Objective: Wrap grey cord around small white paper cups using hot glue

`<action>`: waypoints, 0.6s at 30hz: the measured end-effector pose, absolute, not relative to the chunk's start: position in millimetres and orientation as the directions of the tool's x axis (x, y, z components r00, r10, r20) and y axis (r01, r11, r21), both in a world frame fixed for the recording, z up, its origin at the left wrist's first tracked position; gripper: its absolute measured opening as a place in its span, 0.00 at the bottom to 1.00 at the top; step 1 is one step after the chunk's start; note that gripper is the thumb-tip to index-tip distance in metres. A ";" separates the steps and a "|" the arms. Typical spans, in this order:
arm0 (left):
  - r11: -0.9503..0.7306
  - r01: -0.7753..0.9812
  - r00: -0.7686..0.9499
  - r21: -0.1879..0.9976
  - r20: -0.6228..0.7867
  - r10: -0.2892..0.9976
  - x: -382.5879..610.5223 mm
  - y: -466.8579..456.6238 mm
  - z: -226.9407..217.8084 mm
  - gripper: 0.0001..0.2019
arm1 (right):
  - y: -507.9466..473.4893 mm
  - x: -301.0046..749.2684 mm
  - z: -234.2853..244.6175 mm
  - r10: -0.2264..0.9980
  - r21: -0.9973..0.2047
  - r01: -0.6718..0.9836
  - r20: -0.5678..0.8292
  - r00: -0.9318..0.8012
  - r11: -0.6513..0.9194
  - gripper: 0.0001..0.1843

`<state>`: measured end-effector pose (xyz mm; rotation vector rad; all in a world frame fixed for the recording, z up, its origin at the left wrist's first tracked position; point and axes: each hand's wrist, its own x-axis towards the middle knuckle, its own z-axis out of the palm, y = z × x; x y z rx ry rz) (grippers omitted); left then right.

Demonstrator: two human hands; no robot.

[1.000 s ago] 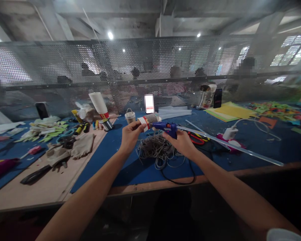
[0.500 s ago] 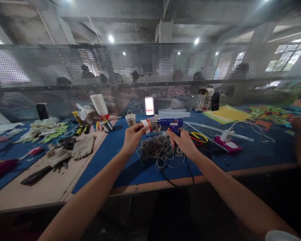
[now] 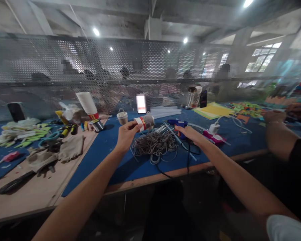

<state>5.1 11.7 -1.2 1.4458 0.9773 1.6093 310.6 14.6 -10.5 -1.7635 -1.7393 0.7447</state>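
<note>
My left hand [image 3: 126, 135] is closed around the rim end of a paper cup [image 3: 141, 123], tipped on its side, white and red with grey cord wound about its far part. My right hand [image 3: 189, 134] grips a blue hot glue gun [image 3: 179, 123] by its handle. The gun's nozzle points left toward the cup, with a gap between them. Below both hands lies a loose heap of grey cord [image 3: 154, 145] on the blue mat [image 3: 102, 167]. Clear glue sticks [image 3: 163, 128] lie just behind the heap.
At left are a stack of paper cups [image 3: 86, 103], work gloves [image 3: 71, 149] and scissors [image 3: 50, 139]. A small cord-covered bucket [image 3: 122, 117] and a lit phone [image 3: 141, 103] stand behind. Rightward are a pink power strip [image 3: 214, 137], yellow sheets [image 3: 213, 109] and another person's arm [image 3: 278, 137].
The glue gun has drawn back to the right, away from the cup. More of the cup's cord-wound part shows. The view has turned right, bringing another person's arm further in.
</note>
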 end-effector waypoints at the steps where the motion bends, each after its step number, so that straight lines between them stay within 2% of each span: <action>1: -0.425 -0.040 -0.080 0.904 0.421 0.903 5.1 11.2 -1.1 0.18 | 19.3 315.6 -13.0 0.999 -0.686 0.727 -0.034 0.011 -0.031 0.31; 7: -0.418 -0.029 -0.055 0.908 0.416 0.908 5.6 8.7 -0.7 0.19 | 35.8 325.9 -15.0 0.995 -0.516 0.855 -0.095 -0.003 -0.047 0.32; 13: -0.410 -0.042 -0.055 0.911 0.407 0.912 6.0 8.3 -0.7 0.20 | 39.1 319.1 -0.9 0.986 -0.277 0.958 -0.162 0.030 -0.075 0.40; 18: -0.418 -0.037 -0.037 0.908 0.416 0.908 5.4 8.4 -1.7 0.19 | 35.6 312.7 5.1 0.987 -0.152 0.984 -0.141 0.075 -0.096 0.40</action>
